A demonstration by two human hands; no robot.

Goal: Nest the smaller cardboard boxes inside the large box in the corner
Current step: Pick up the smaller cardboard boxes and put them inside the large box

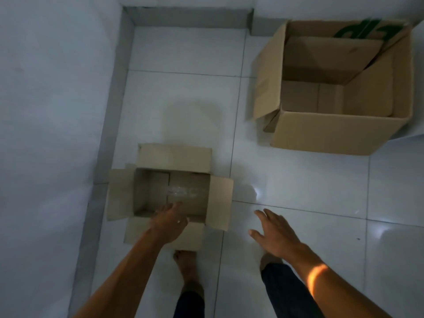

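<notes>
A small cardboard box stands open on the white floor at lower left, all its flaps spread outward. My left hand hovers over its near edge and near flap, fingers apart, holding nothing. To the right of that box, above bare tile, my right hand is spread open and empty. The large cardboard box sits open at upper right by the wall, green lettering on its far flap. Its inside shows only cardboard flaps.
White walls with a grey skirting strip run along the left and far sides. My bare feet and dark trouser legs stand just behind the small box. White tiled floor lies between the two boxes.
</notes>
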